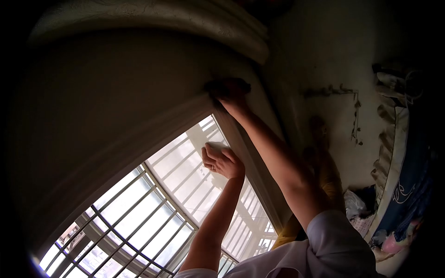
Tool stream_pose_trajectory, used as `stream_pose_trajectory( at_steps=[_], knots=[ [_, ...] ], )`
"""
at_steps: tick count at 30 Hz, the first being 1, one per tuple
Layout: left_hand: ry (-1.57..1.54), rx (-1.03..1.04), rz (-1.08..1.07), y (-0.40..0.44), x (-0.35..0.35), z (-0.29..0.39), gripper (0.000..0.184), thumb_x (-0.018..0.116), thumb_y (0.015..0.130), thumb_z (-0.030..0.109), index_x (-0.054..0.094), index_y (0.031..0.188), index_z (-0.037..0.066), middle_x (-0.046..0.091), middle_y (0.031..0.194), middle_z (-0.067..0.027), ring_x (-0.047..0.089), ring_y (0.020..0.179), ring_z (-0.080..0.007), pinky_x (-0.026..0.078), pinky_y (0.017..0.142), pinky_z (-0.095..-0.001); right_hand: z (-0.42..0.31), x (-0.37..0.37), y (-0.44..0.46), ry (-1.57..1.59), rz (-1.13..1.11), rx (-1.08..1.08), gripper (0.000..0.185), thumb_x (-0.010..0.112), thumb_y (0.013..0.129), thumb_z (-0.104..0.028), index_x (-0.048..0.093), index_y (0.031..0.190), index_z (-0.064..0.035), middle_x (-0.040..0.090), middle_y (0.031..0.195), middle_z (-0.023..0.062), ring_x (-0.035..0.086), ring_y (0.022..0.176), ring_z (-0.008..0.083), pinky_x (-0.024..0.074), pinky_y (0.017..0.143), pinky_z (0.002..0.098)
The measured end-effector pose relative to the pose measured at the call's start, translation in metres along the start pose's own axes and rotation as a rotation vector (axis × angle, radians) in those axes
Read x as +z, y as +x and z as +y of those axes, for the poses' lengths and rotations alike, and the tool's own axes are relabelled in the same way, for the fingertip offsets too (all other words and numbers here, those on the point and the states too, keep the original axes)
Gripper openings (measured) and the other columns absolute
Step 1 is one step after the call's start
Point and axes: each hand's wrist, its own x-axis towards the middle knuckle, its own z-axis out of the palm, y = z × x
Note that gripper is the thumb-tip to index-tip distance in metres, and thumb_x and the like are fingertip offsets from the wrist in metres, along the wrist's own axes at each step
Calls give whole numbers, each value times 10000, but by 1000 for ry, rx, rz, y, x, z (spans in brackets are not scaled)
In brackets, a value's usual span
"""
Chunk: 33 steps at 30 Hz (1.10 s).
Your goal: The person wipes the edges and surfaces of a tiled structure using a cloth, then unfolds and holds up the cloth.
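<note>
My left hand (223, 162), with a ring on one finger, is raised in front of the bright window pane (185, 171). Its fingers are curled around a small pale patch that I cannot make out clearly. Higher up, my right hand (232, 98) is closed on a dark cloth (238, 84) and presses it against the shadowed frame (232, 134) near the window's corner. Shade hides most of the right fingers.
Metal bars (134, 217) cross the window at lower left. A padded, curved edge (153, 16) runs along the top. At right are a wall with a dark branch-like decoration (357, 106), blue fabric (398, 199) and a clear plastic bag (354, 204).
</note>
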Motion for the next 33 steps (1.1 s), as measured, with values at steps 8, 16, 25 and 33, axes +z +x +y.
stream_pose_trajectory(
  at_steps=[8, 16, 25, 33],
  knots=[
    [1, -8, -11, 0, -2, 1, 584, 326, 886, 399, 328, 1352, 47, 302, 1382, -147, 295, 1229, -366, 298, 971, -541, 21, -16, -36, 291, -17, 214, 224, 670, 821, -206, 574, 829, -4, 548, 782, 109, 521, 737, 204, 433, 672, 336],
    [28, 5, 8, 0, 0, 2, 582, 337, 892, 387, 328, 1357, 39, 316, 1374, -157, 314, 1224, -370, 303, 972, -528, -3, -46, -112, 102, -152, -65, 154, 701, 777, -9, 654, 923, -21, 630, 839, 40, 605, 788, 111, 479, 700, 248],
    [7, -11, -1, -1, 2, 0, 583, 339, 891, 385, 314, 1359, 37, 301, 1383, -148, 294, 1232, -370, 294, 977, -536, -12, -18, -61, 68, -38, -34, 184, 703, 798, -141, 621, 872, 7, 627, 778, 134, 609, 696, 221, 474, 628, 313],
    [16, -29, -38, 0, 1, 2, 591, 330, 892, 388, 311, 1358, 25, 271, 1397, -146, 289, 1235, -367, 292, 980, -537, -3, -38, -105, -60, -19, -49, 147, 704, 774, -51, 623, 879, 10, 629, 790, 103, 599, 707, 148, 473, 633, 279]
  ],
)
